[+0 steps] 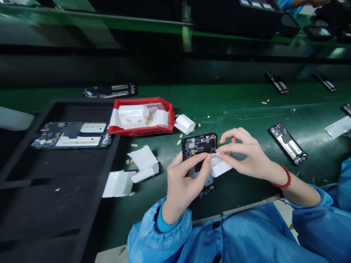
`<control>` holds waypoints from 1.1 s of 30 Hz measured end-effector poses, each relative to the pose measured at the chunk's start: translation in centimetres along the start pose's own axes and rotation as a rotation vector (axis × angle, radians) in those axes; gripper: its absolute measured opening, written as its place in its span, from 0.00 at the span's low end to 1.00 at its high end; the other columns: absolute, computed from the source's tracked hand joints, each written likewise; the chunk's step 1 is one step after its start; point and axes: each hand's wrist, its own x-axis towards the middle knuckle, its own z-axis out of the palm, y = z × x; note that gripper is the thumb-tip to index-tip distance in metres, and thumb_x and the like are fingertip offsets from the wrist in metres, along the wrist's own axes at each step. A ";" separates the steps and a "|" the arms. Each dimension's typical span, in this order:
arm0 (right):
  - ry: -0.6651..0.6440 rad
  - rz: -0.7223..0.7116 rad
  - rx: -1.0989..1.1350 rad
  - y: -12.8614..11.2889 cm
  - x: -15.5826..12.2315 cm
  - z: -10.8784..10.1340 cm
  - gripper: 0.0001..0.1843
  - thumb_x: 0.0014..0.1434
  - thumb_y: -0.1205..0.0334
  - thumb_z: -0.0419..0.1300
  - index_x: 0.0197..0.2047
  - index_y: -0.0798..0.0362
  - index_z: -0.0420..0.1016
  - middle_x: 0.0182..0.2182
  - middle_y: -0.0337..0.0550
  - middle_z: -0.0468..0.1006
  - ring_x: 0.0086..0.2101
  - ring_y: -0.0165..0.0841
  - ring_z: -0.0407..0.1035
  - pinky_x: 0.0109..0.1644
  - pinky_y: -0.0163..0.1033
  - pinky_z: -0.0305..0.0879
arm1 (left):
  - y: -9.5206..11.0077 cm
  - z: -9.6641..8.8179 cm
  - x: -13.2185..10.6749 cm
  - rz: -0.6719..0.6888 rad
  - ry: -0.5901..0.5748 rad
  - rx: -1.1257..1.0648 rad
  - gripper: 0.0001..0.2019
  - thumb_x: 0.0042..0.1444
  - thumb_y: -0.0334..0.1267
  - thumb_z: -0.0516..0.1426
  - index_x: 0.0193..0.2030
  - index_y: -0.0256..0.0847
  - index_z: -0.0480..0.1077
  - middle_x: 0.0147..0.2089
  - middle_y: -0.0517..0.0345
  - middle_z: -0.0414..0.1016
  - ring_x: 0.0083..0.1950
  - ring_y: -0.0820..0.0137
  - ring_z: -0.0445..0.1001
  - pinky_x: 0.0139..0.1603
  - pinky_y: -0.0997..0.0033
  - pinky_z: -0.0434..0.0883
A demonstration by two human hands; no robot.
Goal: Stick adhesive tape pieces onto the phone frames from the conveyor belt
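Observation:
An opened phone (199, 146) with bare circuitry stands in front of me, tilted up from the bench. My left hand (186, 175) grips it by its left side, some fingers hidden behind it. The thumb and forefinger of that hand meet at the edge of a curled white paper sheet (219, 168). From the other side, my right hand (244, 153) pinches the same sheet between thumb and forefinger, over the phone's right edge. Small marks show along the sheet's top edge, too small to make out.
A red bin (141, 132) holds white paper and tan scraps. Loose white sheets (117, 183) lie left of my hands. A black tray (109, 171) carries another opened phone (71, 135). More opened phones (288, 143) lie on the green bench (241, 109). Another person's arm (298, 3) shows at top right.

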 end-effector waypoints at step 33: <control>-0.156 0.508 1.060 -3.4 3.0 -0.5 0.03 0.58 0.68 0.70 0.33 0.54 0.81 0.38 0.41 0.80 0.38 0.24 0.76 0.45 0.31 0.76 | -1.6 -2.7 0.5 -0.408 -0.144 -0.162 0.18 0.59 0.36 0.58 0.57 0.45 0.72 0.53 0.53 0.81 0.50 0.60 0.80 0.52 0.61 0.76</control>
